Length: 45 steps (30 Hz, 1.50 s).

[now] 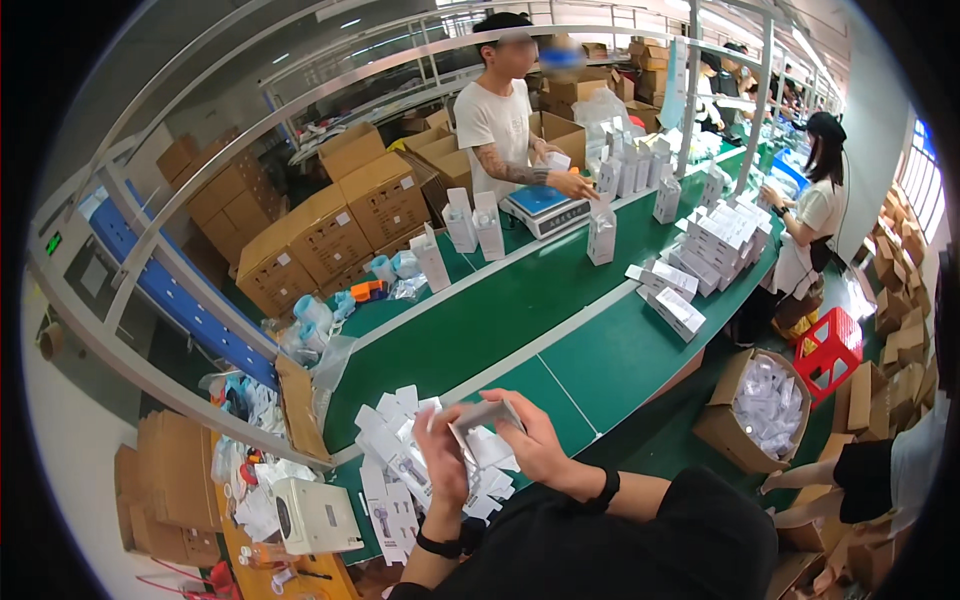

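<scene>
While both hands meet low over the near edge of the green table (520, 320), they share one small flat-folded white carton (480, 415). Left hand (440, 455): grip clenched on the carton's lower left part, thumb up along its face. Right hand (535, 440): grip closed on the carton's right end, fingers curled over the top edge. Carton tilted, held clear of the table surface. A dark band sits on each wrist.

Directly under and left of the left grip: loose heap of flat white cards and carton blanks (395, 460), overlapping, some printed with a small grey device picture. Further left of that grip, off the table edge: a small white box-shaped machine (315, 515) on an orange surface, amid plastic bags.

Beyond both grips, well apart, up the table: upright white boxes (601, 232) standing singly, and a stacked cluster of white boxes (715, 245) to the right. A blue-topped scale (543, 205) stands at the far side, with a person in a white shirt (495, 125) reaching a hand beside it. Another person in white (815, 205) stands at the right side.

Right of the right grip, down on the floor: an open cardboard box of bagged white items (765, 405), and a red plastic stool (830, 350) just past it. Brown cartons (330, 225) are stacked behind the table on the left.
</scene>
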{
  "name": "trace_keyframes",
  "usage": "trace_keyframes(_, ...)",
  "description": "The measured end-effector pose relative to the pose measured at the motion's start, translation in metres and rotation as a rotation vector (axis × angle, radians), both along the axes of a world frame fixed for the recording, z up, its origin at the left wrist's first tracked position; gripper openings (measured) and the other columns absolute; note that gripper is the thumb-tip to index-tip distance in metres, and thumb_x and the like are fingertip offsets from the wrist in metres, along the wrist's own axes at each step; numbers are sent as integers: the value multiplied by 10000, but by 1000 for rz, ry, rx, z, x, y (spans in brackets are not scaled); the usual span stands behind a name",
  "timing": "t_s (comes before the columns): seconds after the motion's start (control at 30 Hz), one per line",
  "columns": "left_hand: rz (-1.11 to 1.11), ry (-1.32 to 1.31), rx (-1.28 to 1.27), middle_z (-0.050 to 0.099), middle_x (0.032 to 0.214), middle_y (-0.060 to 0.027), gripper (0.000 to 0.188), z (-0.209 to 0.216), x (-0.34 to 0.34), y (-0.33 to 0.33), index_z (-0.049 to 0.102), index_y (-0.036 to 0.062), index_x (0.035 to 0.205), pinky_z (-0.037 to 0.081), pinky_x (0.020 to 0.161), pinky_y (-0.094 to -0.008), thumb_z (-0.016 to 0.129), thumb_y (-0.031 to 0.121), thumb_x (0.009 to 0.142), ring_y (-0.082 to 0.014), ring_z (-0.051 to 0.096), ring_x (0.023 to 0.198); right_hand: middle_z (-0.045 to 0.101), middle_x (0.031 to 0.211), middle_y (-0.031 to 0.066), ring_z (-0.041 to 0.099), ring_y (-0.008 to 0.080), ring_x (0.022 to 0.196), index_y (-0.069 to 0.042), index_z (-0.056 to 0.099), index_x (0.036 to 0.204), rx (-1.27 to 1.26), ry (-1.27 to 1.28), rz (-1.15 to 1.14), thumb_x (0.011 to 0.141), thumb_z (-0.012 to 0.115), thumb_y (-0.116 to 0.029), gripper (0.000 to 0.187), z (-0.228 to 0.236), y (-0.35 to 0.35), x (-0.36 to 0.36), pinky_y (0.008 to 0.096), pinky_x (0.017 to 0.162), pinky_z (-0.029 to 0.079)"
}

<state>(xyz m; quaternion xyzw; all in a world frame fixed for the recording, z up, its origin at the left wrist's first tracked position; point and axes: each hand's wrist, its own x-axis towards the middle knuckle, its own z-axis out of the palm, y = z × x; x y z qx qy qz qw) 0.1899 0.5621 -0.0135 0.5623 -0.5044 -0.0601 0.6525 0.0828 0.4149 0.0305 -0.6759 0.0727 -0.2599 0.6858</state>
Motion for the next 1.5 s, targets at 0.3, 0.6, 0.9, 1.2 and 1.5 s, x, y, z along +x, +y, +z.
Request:
trace_keyframes(0.3, -20, 664, 119, 537, 1451, -128, 369, -4, -23, -37, 507, 30, 1394, 397, 1131, -345, 510, 120, 1036, -217, 523, 1328, 618, 1287, 196, 601, 362, 1203, 16, 560, 1393, -79, 32, -60, 959, 573, -134, 460, -30, -17, 5, 398, 1064, 447)
trace_keyframes(0.6, -73, 695, 329, 431, 1551, -127, 282, -39, -21, -22, 515, 23, 1281, 356, 1175, -391, 520, 169, 1040, -254, 429, 1421, 636, 1232, 189, 603, 378, 1187, -20, 616, 1296, -135, 245, -160, 891, 591, -110, 416, -30, -4, -7, 417, 1052, 461)
trace_keyframes(0.9, -5, 266, 381, 447, 1597, -188, 1009, -42, -22, 16, 327, 33, 1598, 380, 1196, -438, 883, 302, 801, -350, 450, 1471, 600, 1288, 211, 591, 385, 1211, -5, 573, 1323, -310, 108, -39, 810, 818, -263, 625, -25, -10, -21, 452, 1031, 500)
trace_keyframes(1.2, 276, -61, 543, 483, 1562, -196, 700, -61, -28, 106, 555, 81, 1447, 369, 1207, -469, 769, 26, 783, -403, 437, 1465, 546, 1266, 218, 538, 385, 1210, 14, 536, 1198, -982, 277, -321, 716, 863, -169, 610, -89, -82, -50, 440, 999, 496)
trace_keyframes(1.5, 920, -520, 1437, 470, 1554, -185, 699, -224, -55, 303, 511, 137, 1484, 334, 1219, -500, 678, 0, 819, -403, 441, 1435, 662, 1230, 222, 591, 423, 1189, 6, 668, 1121, -1311, 633, -567, 891, 741, -181, 306, -245, -294, -89, 481, 1065, 467)
